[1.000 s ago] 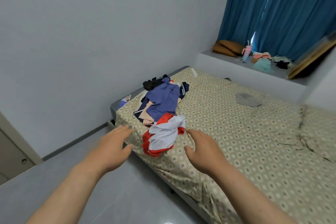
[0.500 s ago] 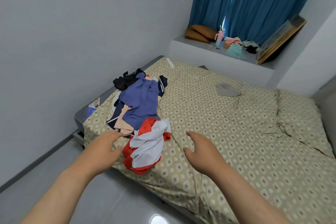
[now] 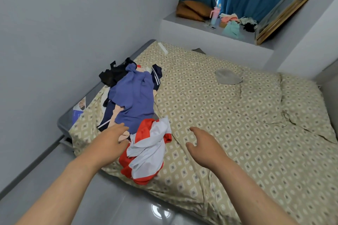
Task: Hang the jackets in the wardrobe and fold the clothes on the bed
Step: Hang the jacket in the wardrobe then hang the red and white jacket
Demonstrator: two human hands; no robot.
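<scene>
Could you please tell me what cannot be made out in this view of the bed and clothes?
Wardrobe: outside the head view's frame.
Garments low in the pile: covered by the blue garment and the red and white garment.
Left hand: whether it touches the cloth is unclear from this angle.
Small things on the window ledge: too small to name.

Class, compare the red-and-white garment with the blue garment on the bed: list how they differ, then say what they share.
1. Colour: the red-and-white garment has two colours; the blue garment is one plain colour.
2. Place: the red-and-white garment lies at the near edge of the bed; the blue garment lies farther back.
3. Support: the blue garment lies over other clothes; the red-and-white garment lies mostly on the sheet.
Shared: both are crumpled and unfolded.
</scene>
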